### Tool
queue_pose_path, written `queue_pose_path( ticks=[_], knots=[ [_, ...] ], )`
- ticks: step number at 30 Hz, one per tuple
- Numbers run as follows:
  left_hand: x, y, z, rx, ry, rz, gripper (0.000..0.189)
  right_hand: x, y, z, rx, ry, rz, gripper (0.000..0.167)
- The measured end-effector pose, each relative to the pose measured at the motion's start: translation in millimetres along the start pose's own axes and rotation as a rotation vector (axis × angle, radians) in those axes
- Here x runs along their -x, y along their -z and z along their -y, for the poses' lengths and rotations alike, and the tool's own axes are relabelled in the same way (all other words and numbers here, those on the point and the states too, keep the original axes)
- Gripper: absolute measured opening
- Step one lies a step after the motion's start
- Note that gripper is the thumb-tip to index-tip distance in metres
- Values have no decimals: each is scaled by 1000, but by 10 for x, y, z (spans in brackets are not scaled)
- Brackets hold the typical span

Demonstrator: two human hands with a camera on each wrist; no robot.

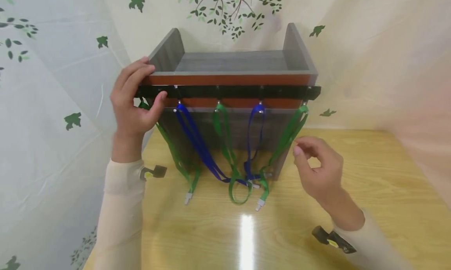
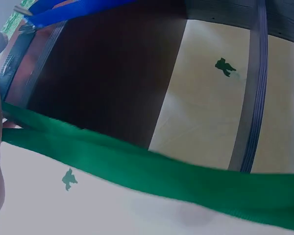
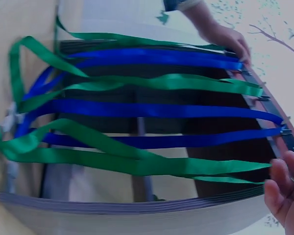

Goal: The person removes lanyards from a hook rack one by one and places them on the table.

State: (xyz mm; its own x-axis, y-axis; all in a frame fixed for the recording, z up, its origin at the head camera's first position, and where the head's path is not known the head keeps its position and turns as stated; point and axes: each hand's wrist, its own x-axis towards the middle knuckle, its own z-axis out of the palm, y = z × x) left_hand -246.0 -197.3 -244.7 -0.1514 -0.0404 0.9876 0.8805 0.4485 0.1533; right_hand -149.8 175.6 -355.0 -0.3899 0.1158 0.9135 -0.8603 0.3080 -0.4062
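My left hand holds the upper left corner of a grey wooden shelf unit. Its thumb lies over a black hook rail on the front. Several lanyards hang from this rail, including a left green lanyard, a blue lanyard and a middle green lanyard. Farther right hang a second blue lanyard and a right green lanyard. Beside that last one, my right hand has loosely curled fingers; no strap shows within its grasp. In the left wrist view a green strap crosses close up.
The unit stands on a light wooden table, with a leaf-patterned sheet behind and at the left. The lanyards' lower ends reach the tabletop, where blue and green straps overlap near a pale clip. Another clip lies farther left.
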Motion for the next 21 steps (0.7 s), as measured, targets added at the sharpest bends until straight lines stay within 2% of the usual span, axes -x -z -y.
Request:
queue_pose_path(
  ticks=[4,8,17,21],
  knots=[
    [1,-48,9,-9,7,-17,59,-118,-3,45,-32,-70,-81,35],
    [2,-53,11,-16,18,-10,61,-212,0,69,-44,-118,-103,36],
    [25,-26,6,-22,39,-19,60,-313,-21,92,30,-204,-59,39],
    [47,-22,13,-27,39,-23,59,-338,-20,104,120,-259,-8,47]
  ],
)
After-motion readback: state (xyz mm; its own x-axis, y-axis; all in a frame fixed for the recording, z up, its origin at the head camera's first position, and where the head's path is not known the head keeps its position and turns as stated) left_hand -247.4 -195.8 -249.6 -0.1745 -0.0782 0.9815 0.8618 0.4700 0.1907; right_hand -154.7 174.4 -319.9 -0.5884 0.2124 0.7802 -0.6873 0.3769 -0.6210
